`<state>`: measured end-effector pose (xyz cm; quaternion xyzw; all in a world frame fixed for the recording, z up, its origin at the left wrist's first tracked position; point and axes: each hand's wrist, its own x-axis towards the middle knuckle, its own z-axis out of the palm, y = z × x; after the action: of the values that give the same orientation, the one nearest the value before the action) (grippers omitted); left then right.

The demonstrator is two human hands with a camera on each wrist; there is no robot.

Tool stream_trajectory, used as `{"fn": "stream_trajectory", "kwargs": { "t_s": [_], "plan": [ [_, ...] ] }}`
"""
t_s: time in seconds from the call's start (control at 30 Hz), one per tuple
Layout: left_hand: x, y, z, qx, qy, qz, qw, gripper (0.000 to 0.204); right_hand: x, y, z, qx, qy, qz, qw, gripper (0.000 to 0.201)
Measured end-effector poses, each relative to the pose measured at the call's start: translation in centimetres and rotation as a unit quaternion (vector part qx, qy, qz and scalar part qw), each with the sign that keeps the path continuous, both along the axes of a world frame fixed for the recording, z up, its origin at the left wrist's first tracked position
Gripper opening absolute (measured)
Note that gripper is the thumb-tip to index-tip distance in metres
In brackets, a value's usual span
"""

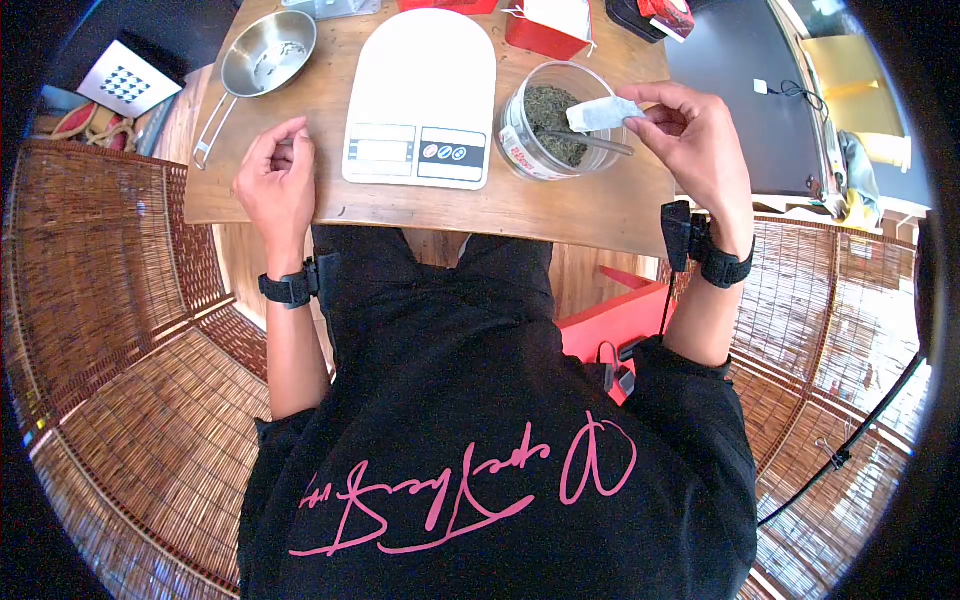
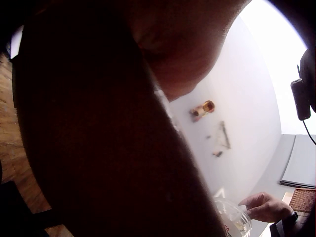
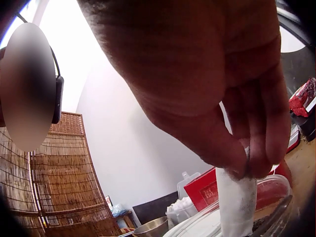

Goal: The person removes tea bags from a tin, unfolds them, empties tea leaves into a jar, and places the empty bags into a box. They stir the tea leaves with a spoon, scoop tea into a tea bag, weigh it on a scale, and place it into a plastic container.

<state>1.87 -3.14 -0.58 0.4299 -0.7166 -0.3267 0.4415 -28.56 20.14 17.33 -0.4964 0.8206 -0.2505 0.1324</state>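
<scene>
My right hand pinches a small white paper tea bag between thumb and fingers, over a clear round tub of dark dried tea leaves. In the right wrist view the tea bag hangs down from the fingertips. A spoon handle leans out across the tub's near rim. My left hand rests at the table's front left with loosely curled fingers and holds nothing. Between the hands lies a white kitchen scale with a bare top.
A metal pan with a long handle and a few bits inside stands at the back left of the wooden table. Behind the tub is a red box with white contents. A dark surface adjoins on the right.
</scene>
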Motion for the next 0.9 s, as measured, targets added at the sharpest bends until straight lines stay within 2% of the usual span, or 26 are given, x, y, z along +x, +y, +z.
{"fn": "stream_trajectory", "kwargs": {
  "t_s": [0.07, 0.37, 0.9],
  "plan": [
    [-0.01, 0.0, 0.03, -0.001, 0.001, -0.001, 1.0, 0.016, -0.02, -0.02, 0.01, 0.0, 0.036, 0.009, 0.999, 0.027],
    [-0.12, 0.14, 0.27, 0.002, -0.001, 0.006, 1.0, 0.016, 0.02, -0.14, 0.24, -0.014, 0.01, -0.019, 1.0, 0.029],
    [-0.04, 0.15, 0.25, 0.011, 0.008, -0.001, 1.0, 0.016, 0.3, -0.31, 0.12, -0.029, 0.008, -0.006, 1.0, 0.03]
  ]
}}
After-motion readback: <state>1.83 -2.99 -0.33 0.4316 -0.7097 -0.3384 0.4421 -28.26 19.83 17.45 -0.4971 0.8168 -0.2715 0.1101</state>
